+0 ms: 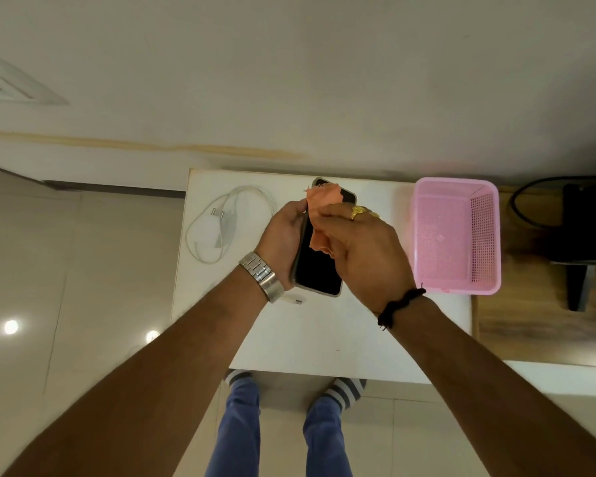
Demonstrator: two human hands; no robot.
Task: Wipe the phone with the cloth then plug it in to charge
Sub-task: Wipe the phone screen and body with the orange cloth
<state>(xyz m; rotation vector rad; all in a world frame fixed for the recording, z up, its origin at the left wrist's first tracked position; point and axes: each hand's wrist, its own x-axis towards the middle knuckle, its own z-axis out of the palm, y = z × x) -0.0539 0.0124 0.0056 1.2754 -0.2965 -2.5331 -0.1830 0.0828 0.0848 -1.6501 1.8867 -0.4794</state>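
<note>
Over the white table [324,335], left hand [283,232] grips the phone [319,266], long axis pointing away, right hand [365,246] pinching the cloth [324,201] on its screen, charger [210,232] lying nearer the left

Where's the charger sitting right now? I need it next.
In the head view, the white charger lies with its coiled cable on the left part of the white table, just left of the left hand holding the phone.
</note>
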